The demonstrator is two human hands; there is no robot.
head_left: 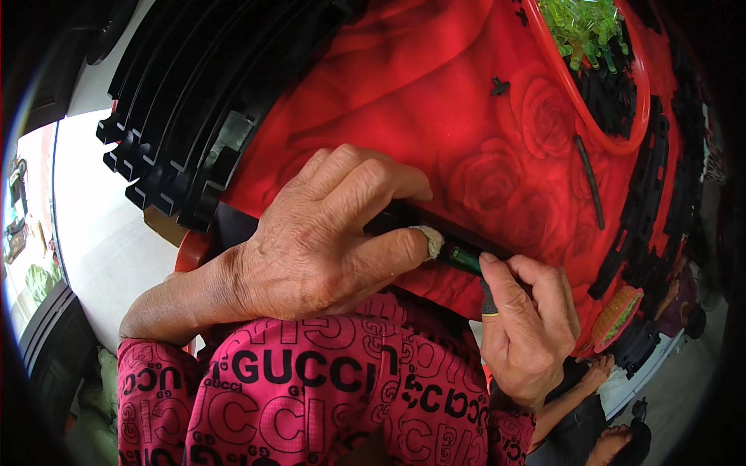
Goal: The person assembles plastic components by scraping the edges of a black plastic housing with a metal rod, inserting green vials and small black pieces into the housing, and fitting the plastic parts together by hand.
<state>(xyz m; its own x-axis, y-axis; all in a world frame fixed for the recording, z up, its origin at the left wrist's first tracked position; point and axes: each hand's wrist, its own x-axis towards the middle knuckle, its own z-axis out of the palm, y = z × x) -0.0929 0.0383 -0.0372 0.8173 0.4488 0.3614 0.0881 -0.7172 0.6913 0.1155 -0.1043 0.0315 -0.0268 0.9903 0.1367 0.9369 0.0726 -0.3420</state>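
Observation:
My left hand [318, 233] is closed around a long black plastic strip [398, 216], which lies across the near edge of the red cloth. A whitish wrap [432, 242] covers the tip of its thumb. From the right, my right hand [536, 318] pinches the end of a small dark-green translucent piece [466, 260], set against or in the black strip; I cannot tell which. A dark band with a yellow line [489, 307] shows beside its fingers, its kind unclear. Part of the strip is hidden under my left fingers.
Long black channelled strips [194, 93] are stacked at left. A red basin [643, 97] holds bright-green clear pieces [583, 31] and black bits. On the rose-patterned cloth [435, 101] lie a thin black stick [589, 182] and a small black piece [500, 86]. A basket [618, 318] and another person's hand [598, 373] are at right.

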